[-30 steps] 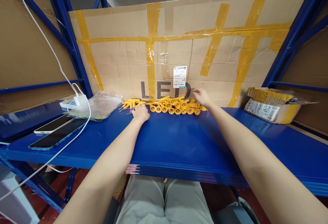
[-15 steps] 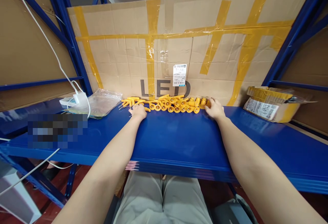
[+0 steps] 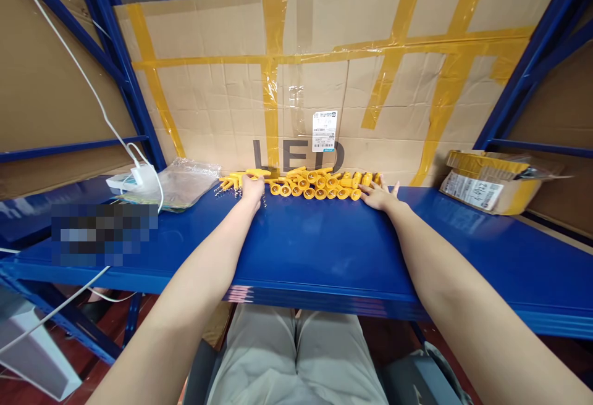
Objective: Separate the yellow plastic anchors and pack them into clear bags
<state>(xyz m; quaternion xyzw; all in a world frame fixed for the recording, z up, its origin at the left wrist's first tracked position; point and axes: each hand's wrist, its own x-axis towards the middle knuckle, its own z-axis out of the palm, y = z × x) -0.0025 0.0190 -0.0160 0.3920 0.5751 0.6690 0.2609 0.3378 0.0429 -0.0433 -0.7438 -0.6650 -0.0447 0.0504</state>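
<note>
A row of yellow cup-shaped pieces (image 3: 320, 193) lies at the back of the blue shelf, against the cardboard. Left of them is a pile of yellow pieces with metal spirals (image 3: 229, 183). My left hand (image 3: 252, 189) is closed on a yellow piece with a metal spiral (image 3: 258, 172), at the right side of that pile. At the right end of the row, my right hand (image 3: 378, 196) rests with its fingers spread, touching the cup-shaped pieces.
A large cardboard sheet (image 3: 222, 108) stands behind the blue shelf (image 3: 315, 250). At the right sits a small taped carton (image 3: 491, 186). At the left are a clear plastic bag (image 3: 185, 183), a white plug with cable (image 3: 143, 175) and a blurred dark object (image 3: 104, 232).
My left hand has lifted a yellow piece slightly, and its spiral now hangs beside the fingers. My right hand has shifted left and down against the row's end, with its fingers spread wider.
</note>
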